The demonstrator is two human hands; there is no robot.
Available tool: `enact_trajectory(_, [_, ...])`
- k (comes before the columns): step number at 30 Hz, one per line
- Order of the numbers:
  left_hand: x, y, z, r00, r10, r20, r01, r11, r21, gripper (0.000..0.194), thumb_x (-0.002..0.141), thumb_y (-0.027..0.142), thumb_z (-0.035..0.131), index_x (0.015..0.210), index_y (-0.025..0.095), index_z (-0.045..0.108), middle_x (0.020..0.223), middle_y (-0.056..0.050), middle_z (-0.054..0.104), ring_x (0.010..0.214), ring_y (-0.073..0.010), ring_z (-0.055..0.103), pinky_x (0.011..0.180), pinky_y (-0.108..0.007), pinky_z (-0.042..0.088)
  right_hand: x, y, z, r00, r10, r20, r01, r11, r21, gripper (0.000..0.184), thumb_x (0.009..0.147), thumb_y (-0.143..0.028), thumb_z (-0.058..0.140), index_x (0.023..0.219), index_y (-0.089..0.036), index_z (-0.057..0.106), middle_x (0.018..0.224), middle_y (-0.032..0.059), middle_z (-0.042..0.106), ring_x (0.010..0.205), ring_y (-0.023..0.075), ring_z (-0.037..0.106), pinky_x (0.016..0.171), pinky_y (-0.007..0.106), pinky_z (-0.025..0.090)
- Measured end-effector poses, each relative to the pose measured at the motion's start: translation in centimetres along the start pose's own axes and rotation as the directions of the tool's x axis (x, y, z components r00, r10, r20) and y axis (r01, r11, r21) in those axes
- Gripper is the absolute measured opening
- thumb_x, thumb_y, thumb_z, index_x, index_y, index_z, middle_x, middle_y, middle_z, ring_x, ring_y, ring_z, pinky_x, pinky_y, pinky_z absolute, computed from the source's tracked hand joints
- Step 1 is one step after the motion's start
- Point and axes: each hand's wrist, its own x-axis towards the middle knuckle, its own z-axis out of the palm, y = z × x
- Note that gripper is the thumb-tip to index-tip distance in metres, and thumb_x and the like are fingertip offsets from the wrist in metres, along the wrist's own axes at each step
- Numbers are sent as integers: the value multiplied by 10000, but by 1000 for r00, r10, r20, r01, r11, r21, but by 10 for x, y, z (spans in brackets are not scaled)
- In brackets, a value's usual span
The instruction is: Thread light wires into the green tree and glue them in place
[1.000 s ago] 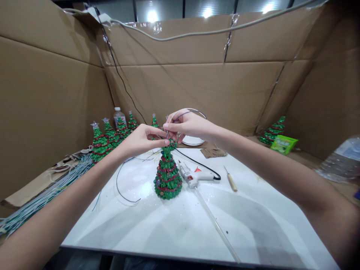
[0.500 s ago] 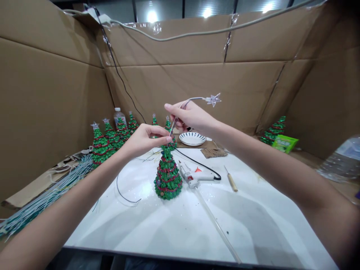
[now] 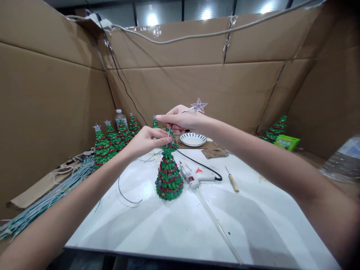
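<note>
A small green beaded Christmas tree (image 3: 169,178) with red garlands stands upright on the white table (image 3: 157,228). Just over its tip, my left hand (image 3: 150,140) pinches a thin wire between thumb and fingers. Higher up, my right hand (image 3: 182,119) is closed on the same wire. The wire's far end carries a clear star (image 3: 199,105), which sticks out above the back of my right hand. The wire's lower end reaches the tree's top; whether it goes inside, I cannot tell.
A white glue gun (image 3: 197,177) with a long glue stick (image 3: 218,223) lies right of the tree, beside an awl (image 3: 233,182). Finished-looking trees (image 3: 102,146) and a wire bundle (image 3: 56,195) are at left. A striped plate (image 3: 193,139) sits behind.
My right hand has moved slightly down and left, and the star has swung left and lower with the wire. My left hand keeps its pinch above the tree.
</note>
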Motion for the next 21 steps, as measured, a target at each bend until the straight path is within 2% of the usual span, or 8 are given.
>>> enact_trajectory(3, [1, -6, 0, 995, -14, 94, 9, 999, 49, 237, 798, 420, 702, 795, 199, 785, 994, -89, 752, 1054, -222, 647, 938, -357, 491, 0, -6, -7, 1000, 1, -8, 0, 999, 45, 459, 790, -428, 724, 595, -204, 374, 456, -73, 310, 422, 52, 299, 363, 199, 201])
enact_trajectory(5, [1, -7, 1, 991, -48, 123, 41, 998, 52, 261, 784, 437, 715, 842, 193, 787, 1033, -91, 749, 1066, -230, 647, 946, -360, 490, 0, -10, -12, 998, -25, -52, 29, 997, 74, 469, 788, -382, 729, 610, -215, 329, 482, -78, 285, 440, 50, 284, 372, 196, 212])
enact_trajectory(9, [1, 0, 4, 991, -133, -25, 131, 990, -59, 413, 796, 487, 694, 1086, 196, 735, 1121, -93, 736, 1018, -215, 665, 901, -339, 503, 0, -16, -14, 990, -39, -137, 46, 998, 47, 381, 822, -419, 690, 673, -202, 413, 497, -73, 298, 451, 57, 305, 394, 202, 261])
enact_trajectory(11, [1, 5, 5, 991, -110, -70, 105, 992, -76, 392, 828, 486, 657, 1073, 192, 737, 1108, -92, 742, 1023, -205, 661, 915, -330, 492, 0, -18, -13, 989, -29, -146, 32, 999, 19, 364, 840, -479, 655, 716, -187, 474, 490, -68, 323, 443, 61, 323, 393, 208, 267])
enact_trajectory(13, [1, 7, 4, 996, -82, -31, 80, 996, -36, 342, 838, 472, 646, 999, 192, 757, 1097, -85, 745, 1026, -204, 655, 924, -330, 483, 1, -20, -12, 988, -32, -149, 32, 999, -3, 372, 856, -516, 621, 744, -182, 503, 491, -65, 346, 432, 58, 334, 393, 205, 266])
enact_trajectory(15, [1, 7, 2, 995, -79, 55, 78, 997, 21, 311, 828, 464, 657, 926, 191, 771, 1094, -84, 745, 1029, -216, 653, 920, -343, 483, 1, -21, -12, 986, -48, -158, 43, 999, -31, 380, 869, -527, 602, 740, -184, 501, 508, -56, 393, 431, 51, 356, 396, 199, 277])
enact_trajectory(17, [1, 7, 0, 990, -95, 105, 91, 995, 40, 308, 817, 456, 669, 931, 189, 771, 1139, -89, 730, 1040, -230, 652, 912, -358, 490, 2, -21, -13, 985, -66, -158, 56, 996, -70, 390, 877, -527, 592, 721, -184, 494, 534, -39, 460, 439, 49, 390, 401, 195, 304])
enact_trajectory(21, [2, 6, 1, 995, -100, 15, 100, 995, -9, 409, 823, 437, 662, 1136, 177, 712, 1143, -110, 727, 1052, -235, 652, 899, -370, 505, 3, -15, -14, 986, -113, -127, 94, 985, -147, 385, 891, -519, 577, 720, -185, 492, 569, -11, 548, 446, 56, 434, 396, 199, 337])
